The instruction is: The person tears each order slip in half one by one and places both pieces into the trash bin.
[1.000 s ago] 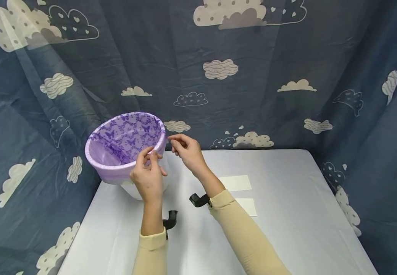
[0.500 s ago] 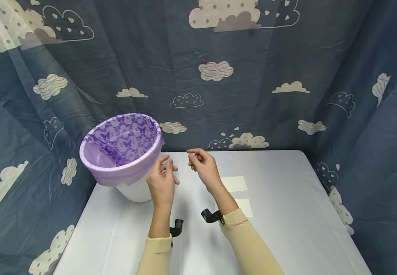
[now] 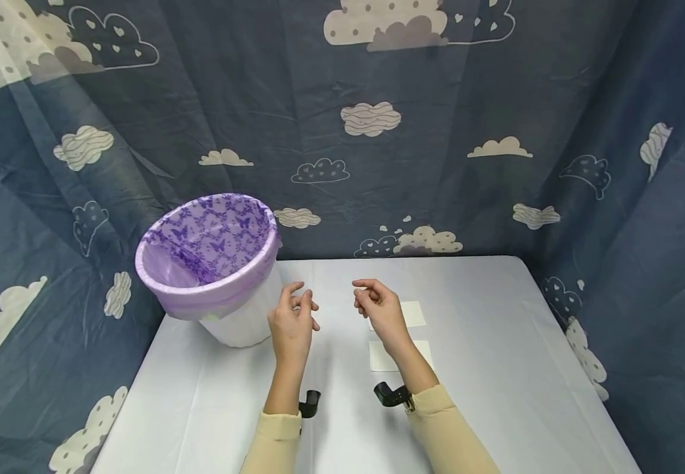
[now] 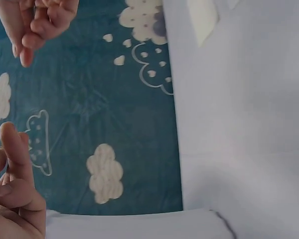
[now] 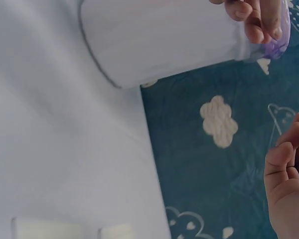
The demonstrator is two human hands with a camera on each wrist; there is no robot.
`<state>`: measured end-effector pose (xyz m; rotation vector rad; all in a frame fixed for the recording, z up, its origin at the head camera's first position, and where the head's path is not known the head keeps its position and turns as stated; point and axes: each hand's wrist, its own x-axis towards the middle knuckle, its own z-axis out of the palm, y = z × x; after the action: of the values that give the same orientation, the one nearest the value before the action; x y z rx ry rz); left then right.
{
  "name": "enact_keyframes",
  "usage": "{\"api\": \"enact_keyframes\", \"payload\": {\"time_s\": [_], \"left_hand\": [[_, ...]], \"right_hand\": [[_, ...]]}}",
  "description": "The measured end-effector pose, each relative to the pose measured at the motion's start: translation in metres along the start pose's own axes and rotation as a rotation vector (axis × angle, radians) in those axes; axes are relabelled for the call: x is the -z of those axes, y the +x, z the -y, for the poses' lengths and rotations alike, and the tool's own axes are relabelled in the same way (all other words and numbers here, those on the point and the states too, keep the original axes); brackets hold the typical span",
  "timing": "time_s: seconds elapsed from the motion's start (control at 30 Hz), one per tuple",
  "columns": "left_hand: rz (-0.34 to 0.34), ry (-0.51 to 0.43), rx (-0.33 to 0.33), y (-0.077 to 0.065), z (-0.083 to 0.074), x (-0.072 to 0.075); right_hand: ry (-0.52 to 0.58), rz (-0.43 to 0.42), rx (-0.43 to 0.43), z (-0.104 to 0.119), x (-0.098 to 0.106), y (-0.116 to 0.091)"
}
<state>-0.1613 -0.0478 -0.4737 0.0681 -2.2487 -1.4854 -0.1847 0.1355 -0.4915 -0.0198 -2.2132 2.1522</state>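
A white bin [image 3: 242, 326] stands at the left of the table. Its purple butterfly-patterned liner bag [image 3: 218, 230] is folded down over the rim. Just right of the bin, my left hand [image 3: 292, 326] hovers with loosely bent fingers and nothing in them. My right hand [image 3: 383, 315] hangs further right, its fingers also loosely curled and holding nothing. In the right wrist view the bin's side [image 5: 159, 40] lies beyond my left hand [image 5: 259, 17]. The hands are apart from each other, and neither visibly touches the bin.
Two pale rectangular pieces [image 3: 383, 357] lie on the white table [image 3: 508, 368], partly behind the right hand and forearm. A dark blue cloud-print curtain [image 3: 437, 191] surrounds the table at the back and sides. Each wrist wears a black camera mount [image 3: 391, 395].
Both hands have left the bag's rim and drawn back toward the right and nearer the body. They have also spread apart. The bin stays put, while the head view shifts slightly.
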Motion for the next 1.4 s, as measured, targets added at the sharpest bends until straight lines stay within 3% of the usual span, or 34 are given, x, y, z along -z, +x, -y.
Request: {"api": "enact_keyframes", "payload": {"time_s": [0.4,0.53,0.63,0.97,1.4], "left_hand": [[0.126,0.049,0.057,-0.024,0.027,-0.021],[0.157,0.087,0.033,-0.031,0.032,-0.031],[0.185,0.118,0.006,-0.039,0.035,-0.042],[0.338,0.192,0.019,-0.066,0.042,-0.081],[0.56,0.17,0.083,-0.086,0.04,-0.124]], "right_hand": [[-0.035,-0.077,-0.15,-0.046,0.039,-0.029],[-0.05,-0.105,-0.172,-0.058,0.048,-0.035],[-0.062,-0.135,-0.182,-0.067,0.054,-0.037],[-0.175,-0.207,-0.223,-0.086,0.069,-0.041],[-0.332,-0.21,-0.306,-0.107,0.082,-0.046]]}}
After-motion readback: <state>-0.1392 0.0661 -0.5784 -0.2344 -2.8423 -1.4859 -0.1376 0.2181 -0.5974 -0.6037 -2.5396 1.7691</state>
